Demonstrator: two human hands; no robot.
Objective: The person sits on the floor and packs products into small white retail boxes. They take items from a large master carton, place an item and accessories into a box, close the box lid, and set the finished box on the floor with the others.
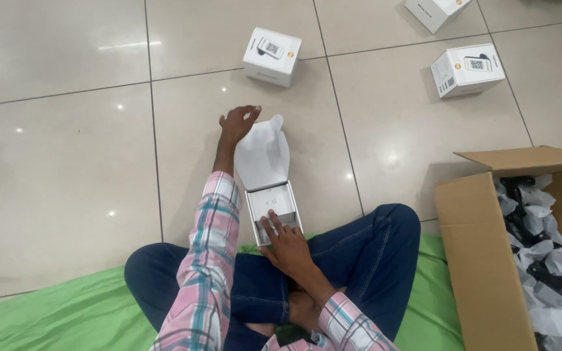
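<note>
A small white box (272, 208) lies open on the tiled floor in front of my crossed legs, its lid flap (263, 155) standing up at the far side. My left hand (238, 123) reaches past the lid's left edge, fingers spread and holding nothing. The fingers of my right hand (285, 246) rest on the near rim of the open box and on the white insert inside it.
Two closed white cube boxes (272, 56) (467, 69) sit on the floor farther off, a third (433, 11) at the top edge. A brown cardboard carton (482, 260) at my right holds several bagged black items. A green cloth (66, 312) lies under me.
</note>
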